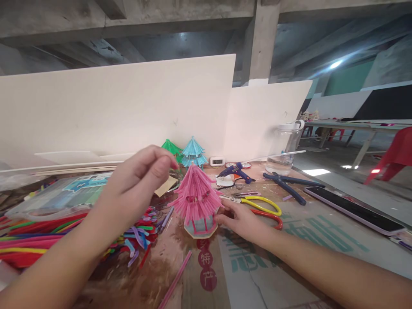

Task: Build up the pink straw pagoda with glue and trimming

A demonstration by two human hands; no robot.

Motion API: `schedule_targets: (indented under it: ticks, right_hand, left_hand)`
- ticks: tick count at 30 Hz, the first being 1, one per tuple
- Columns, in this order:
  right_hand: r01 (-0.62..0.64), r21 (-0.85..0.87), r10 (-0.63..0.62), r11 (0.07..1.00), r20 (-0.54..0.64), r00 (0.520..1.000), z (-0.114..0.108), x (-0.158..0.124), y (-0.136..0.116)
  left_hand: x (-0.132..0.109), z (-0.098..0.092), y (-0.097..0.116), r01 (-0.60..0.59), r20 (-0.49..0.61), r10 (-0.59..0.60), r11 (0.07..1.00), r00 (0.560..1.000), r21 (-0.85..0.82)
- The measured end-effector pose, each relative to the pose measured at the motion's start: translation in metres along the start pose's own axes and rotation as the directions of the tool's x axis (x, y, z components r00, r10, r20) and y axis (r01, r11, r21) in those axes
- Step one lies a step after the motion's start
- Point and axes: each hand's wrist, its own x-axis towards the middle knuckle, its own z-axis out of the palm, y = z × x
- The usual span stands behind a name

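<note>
A small model pavilion [195,197] with a two-tier pink pipe-cleaner roof, pink posts and a pale polygonal base stands upright in front of me. My right hand [236,218] rests at its right side, fingers and thumb gripping near the posts and base. My left hand [140,174] is raised left of the roof, apart from it, with fingers closed in a pinch; whatever is in them is hidden. Behind the pink roof stand a blue pavilion [193,150] and a partly covered green one [172,146]. A pink pipe cleaner [175,279] lies in front.
Loose pipe cleaners [28,242] and a clear plastic case [83,195] fill the left. To the right are a glue gun [241,172], yellow-handled scissors [265,202], pliers [288,185], a phone [354,210] and a water bottle [283,148]. A small digital clock [216,161] stands behind.
</note>
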Motion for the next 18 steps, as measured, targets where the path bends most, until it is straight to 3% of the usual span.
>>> schedule_targets:
  ticks: [3, 7, 11, 14, 18]
  right_hand:
    - [0.022, -0.017, -0.022, 1.0, 0.008, 1.0, 0.0, 0.0, 0.001]
    - [0.027, 0.02, -0.027, 0.999, 0.016, 1.0, 0.002, 0.001, 0.003]
    - [0.012, 0.059, -0.014, 0.998, 0.024, 1.0, 0.003, 0.001, 0.001]
    - [0.025, 0.01, -0.025, 1.0, 0.015, 1.0, 0.003, 0.0, -0.001]
    - [0.035, -0.024, -0.035, 0.999, 0.006, 0.999, 0.002, -0.001, 0.0]
  left_hand:
    - [-0.001, 0.004, -0.001, -0.083, 0.082, 0.063, 0.957, 0.995, 0.278]
    - [-0.002, 0.01, -0.004, -0.156, 0.173, 0.092, 0.901, 0.981, 0.405]
    - [0.0, 0.013, -0.011, -0.213, 0.18, 0.137, 0.821, 0.974, 0.53]
    - [0.003, 0.012, -0.019, -0.228, 0.14, 0.184, 0.673, 0.973, 0.704]
    - [0.01, 0.005, -0.031, -0.147, 0.029, 0.27, 0.426, 0.962, 0.893]
